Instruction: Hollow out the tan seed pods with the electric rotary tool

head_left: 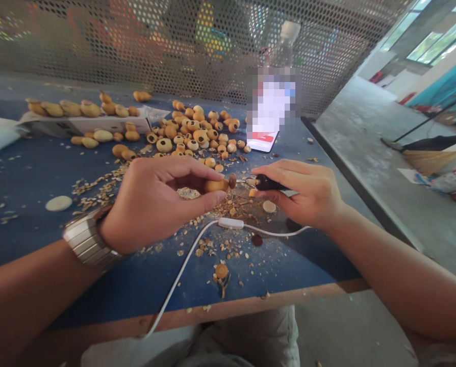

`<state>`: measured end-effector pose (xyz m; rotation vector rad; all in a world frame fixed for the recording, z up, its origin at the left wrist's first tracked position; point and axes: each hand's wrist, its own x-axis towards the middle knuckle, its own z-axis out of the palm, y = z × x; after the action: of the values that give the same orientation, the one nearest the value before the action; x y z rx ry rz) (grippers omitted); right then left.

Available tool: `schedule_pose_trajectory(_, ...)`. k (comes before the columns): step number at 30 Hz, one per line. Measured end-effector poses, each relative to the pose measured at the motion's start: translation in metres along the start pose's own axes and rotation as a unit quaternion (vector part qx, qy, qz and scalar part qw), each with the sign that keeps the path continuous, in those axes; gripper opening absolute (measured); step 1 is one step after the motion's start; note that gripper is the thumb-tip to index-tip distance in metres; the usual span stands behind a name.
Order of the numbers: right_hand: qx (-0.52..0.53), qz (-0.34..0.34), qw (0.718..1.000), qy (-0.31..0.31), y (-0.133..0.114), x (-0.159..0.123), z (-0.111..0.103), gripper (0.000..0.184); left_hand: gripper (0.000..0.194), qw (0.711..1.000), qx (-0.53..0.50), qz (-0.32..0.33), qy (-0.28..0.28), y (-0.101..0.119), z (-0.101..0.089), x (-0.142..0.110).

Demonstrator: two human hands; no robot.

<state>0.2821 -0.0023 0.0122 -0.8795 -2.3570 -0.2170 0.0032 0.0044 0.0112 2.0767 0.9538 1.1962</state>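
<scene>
My left hand (151, 201), with a metal watch on the wrist, pinches a small yellow-brown gourd (214, 185) between thumb and fingertips. A round brown disc-like piece (232, 181) sits at the gourd's right end. My right hand (308, 191) is closed around the black handle of a thin metal-shafted tool (268, 183). The tool's shaft points left and meets the brown piece; its exact tip shape is hidden. Beside my right fingertips is a small orange gourd piece (253, 192); whether the fingers hold it I cannot tell. Seeds and shavings (231, 206) lie beneath both hands.
Behind my hands is a pile of cut, hollow gourds (192, 132). Whole gourds line a cardboard box (109, 125) at the left. A lit phone (264, 142) leans at the back. A white cord with an inline switch (231, 223) crosses the blue table (136, 290).
</scene>
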Motion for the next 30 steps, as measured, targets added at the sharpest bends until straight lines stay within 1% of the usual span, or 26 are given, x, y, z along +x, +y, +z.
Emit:
schedule_pose_trajectory(16,0.002,-0.017,1.0,0.003,0.0,0.0015,-0.0014,0.027,0.015,1.0,0.003,-0.003,-0.002,0.0021,0.0014,0.0003)
schedule_pose_trajectory(22,0.005,-0.013,1.0,-0.003,-0.0007,0.0007,-0.0008,0.027,0.015,1.0,0.003,-0.006,-0.005,0.0023,0.0002,0.0003)
schedule_pose_trajectory(30,0.005,0.012,1.0,0.016,-0.0012,0.0,0.0009,0.028,0.014,1.0,0.002,0.001,0.005,0.001,0.0002,0.0009)
